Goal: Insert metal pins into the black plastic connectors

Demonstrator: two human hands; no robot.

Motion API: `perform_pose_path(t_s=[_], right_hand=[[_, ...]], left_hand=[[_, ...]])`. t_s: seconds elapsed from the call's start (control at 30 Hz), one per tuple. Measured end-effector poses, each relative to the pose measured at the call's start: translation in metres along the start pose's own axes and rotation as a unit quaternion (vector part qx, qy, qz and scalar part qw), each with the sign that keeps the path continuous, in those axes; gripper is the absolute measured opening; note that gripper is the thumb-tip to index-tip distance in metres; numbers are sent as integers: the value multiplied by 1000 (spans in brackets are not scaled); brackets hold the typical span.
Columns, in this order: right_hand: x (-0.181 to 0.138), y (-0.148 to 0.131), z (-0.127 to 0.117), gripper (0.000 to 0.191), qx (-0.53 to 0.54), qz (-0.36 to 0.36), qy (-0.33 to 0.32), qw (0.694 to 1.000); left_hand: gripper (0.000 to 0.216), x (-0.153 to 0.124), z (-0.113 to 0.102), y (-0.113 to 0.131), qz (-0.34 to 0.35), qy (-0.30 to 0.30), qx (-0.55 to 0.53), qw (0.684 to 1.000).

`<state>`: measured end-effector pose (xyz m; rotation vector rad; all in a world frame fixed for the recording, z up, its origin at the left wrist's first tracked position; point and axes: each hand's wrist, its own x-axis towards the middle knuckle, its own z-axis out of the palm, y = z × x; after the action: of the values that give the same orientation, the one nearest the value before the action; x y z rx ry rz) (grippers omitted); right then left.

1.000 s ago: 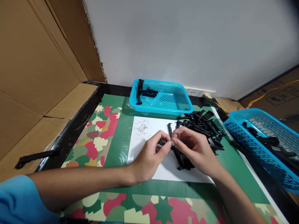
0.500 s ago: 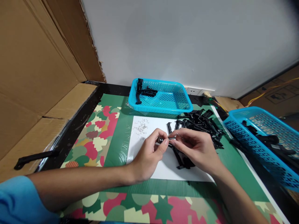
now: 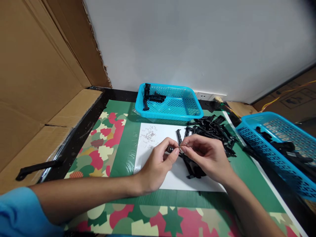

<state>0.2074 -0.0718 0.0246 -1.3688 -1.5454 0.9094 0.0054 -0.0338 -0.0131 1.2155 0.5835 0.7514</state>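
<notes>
Over a white sheet [image 3: 144, 164], the fingertips of my two hands nearly meet. Thumb and index finger of my left hand [image 3: 159, 166] are pinched on a small black plastic part [image 3: 170, 149], mostly covered by the fingers. My right hand [image 3: 207, 154] pinches a thin metal wire piece [image 3: 187, 144] against that part; its far end is hidden. Several bent thin wires [image 3: 149, 135] lie scattered on the sheet beyond my left hand. Long black plastic parts [image 3: 190, 168] rest under and beside my right hand, and a heap of similar black parts [image 3: 214, 128] spreads behind it.
A blue basket [image 3: 170, 117] holding a few black parts stands at the back. Another blue basket [image 3: 271, 158] with black parts is at the right. Cardboard [image 3: 37, 65] walls off the left, where a black bar [image 3: 37, 168] juts out. A wall socket [image 3: 203, 96] is behind.
My right fingertips have shifted slightly, and less of the metal piece shows between the hands. Both hands keep their pinch over the sheet. The baskets and heap stay put.
</notes>
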Motion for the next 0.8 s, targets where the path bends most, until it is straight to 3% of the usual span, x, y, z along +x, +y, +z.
perform_pose_path(t_s=[0.47, 0.8], right_hand=[[-1, -2, -2, 15, -20, -9, -24, 999], [0, -4, -4, 20, 22, 28, -38, 999]], left_hand=[[31, -1, 0, -2, -29, -14, -46, 998], [30, -1, 2, 2, -36, -4, -56, 998]])
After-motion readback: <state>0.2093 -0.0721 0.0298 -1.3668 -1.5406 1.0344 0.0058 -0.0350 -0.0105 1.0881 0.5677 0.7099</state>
